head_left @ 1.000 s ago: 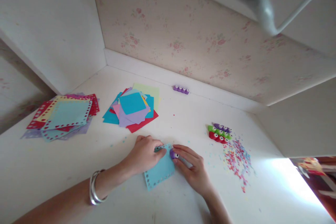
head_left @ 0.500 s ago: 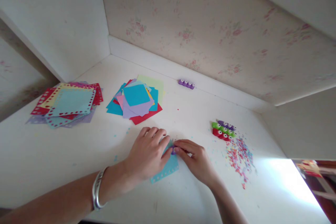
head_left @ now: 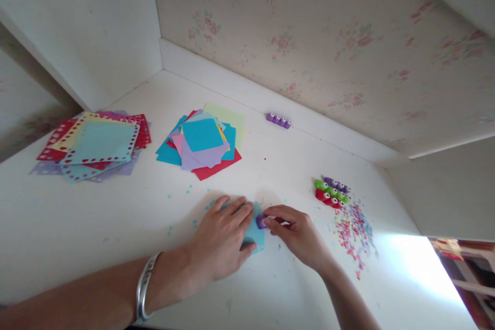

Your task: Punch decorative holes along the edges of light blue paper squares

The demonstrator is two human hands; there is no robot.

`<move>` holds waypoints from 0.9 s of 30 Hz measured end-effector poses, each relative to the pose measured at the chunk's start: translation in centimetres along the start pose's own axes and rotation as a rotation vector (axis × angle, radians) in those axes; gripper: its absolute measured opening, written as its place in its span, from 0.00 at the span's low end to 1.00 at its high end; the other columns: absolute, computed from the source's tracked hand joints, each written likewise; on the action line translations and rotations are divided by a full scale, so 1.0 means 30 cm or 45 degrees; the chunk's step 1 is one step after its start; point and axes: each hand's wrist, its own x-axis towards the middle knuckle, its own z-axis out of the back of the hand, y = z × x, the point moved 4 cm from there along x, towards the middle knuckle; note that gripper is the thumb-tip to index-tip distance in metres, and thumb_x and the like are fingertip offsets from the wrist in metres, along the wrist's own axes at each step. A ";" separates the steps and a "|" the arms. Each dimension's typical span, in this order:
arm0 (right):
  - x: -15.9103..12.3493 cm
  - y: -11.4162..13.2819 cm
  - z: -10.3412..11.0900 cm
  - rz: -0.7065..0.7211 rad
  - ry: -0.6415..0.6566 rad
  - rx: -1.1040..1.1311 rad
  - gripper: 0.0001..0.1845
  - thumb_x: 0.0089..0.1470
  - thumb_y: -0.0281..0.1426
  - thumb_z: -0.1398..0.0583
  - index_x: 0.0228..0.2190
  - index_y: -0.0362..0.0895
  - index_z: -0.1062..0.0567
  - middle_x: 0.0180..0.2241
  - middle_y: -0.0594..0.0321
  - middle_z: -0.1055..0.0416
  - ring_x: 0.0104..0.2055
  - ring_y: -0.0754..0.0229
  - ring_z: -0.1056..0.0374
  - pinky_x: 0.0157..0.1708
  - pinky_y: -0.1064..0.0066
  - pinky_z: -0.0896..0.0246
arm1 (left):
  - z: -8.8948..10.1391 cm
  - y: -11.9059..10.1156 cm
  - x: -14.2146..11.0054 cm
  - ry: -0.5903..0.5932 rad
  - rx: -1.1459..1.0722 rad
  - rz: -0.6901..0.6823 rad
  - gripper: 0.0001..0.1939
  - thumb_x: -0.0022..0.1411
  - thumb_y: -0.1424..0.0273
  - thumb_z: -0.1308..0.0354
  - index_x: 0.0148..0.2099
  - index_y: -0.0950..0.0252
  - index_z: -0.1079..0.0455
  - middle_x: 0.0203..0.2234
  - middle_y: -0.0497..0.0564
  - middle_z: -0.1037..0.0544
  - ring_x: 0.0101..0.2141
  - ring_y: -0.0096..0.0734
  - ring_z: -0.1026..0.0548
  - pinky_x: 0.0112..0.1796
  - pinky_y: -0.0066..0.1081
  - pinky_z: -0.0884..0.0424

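A light blue square of paper point(head_left: 254, 237) lies on the white table, with small punched holes along its lower edge. My left hand point(head_left: 224, 237) rests flat on it, fingers stretched, covering much of its left part. At the paper's right edge, a small purple craft punch point(head_left: 260, 221) is pinched between the thumb and fingers of my right hand point(head_left: 299, 232). Part of the punch is hidden by those fingers. Tiny blue paper bits point(head_left: 169, 231) are scattered to the left of my left hand.
Papers with punched borders point(head_left: 104, 142) are piled at the left. Plain coloured sheets point(head_left: 203, 135) lie stacked mid-table. Purple punches point(head_left: 279, 120) stand by the wall; purple, green and red ones point(head_left: 332, 192) sit at right beside a confetti heap point(head_left: 353, 237).
The paper has turned under my hands, and its punched lower edge now sits more to the right. My left hand has flattened over it; my right hand with the punch has shifted slightly right.
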 end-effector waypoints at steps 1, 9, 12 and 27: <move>0.003 -0.001 0.000 -0.004 0.003 -0.007 0.10 0.59 0.38 0.40 0.36 0.49 0.19 0.35 0.61 0.23 0.34 0.60 0.27 0.30 0.72 0.29 | 0.000 0.000 0.000 0.002 -0.003 0.002 0.24 0.64 0.58 0.44 0.59 0.61 0.36 0.58 0.56 0.31 0.61 0.48 0.39 0.60 0.50 0.51; 0.011 -0.007 -0.002 -0.044 0.026 -0.014 0.09 0.59 0.38 0.40 0.36 0.49 0.19 0.34 0.62 0.23 0.33 0.60 0.27 0.31 0.71 0.29 | 0.007 -0.001 0.003 0.002 -0.025 0.004 0.25 0.63 0.59 0.42 0.58 0.62 0.36 0.57 0.56 0.29 0.61 0.47 0.38 0.60 0.51 0.50; 0.016 -0.013 -0.003 -0.073 0.026 0.009 0.09 0.58 0.38 0.39 0.35 0.48 0.19 0.33 0.62 0.23 0.31 0.60 0.27 0.31 0.71 0.29 | 0.005 0.001 0.003 -0.011 -0.037 0.007 0.24 0.63 0.59 0.42 0.58 0.61 0.36 0.57 0.55 0.29 0.60 0.48 0.37 0.60 0.51 0.50; 0.064 -0.006 -0.011 -0.259 0.139 0.022 0.03 0.52 0.29 0.38 0.30 0.47 0.23 0.23 0.66 0.25 0.21 0.65 0.32 0.19 0.76 0.41 | 0.007 0.000 0.009 0.038 -0.003 0.006 0.26 0.61 0.57 0.39 0.58 0.62 0.36 0.56 0.55 0.29 0.60 0.46 0.38 0.60 0.50 0.52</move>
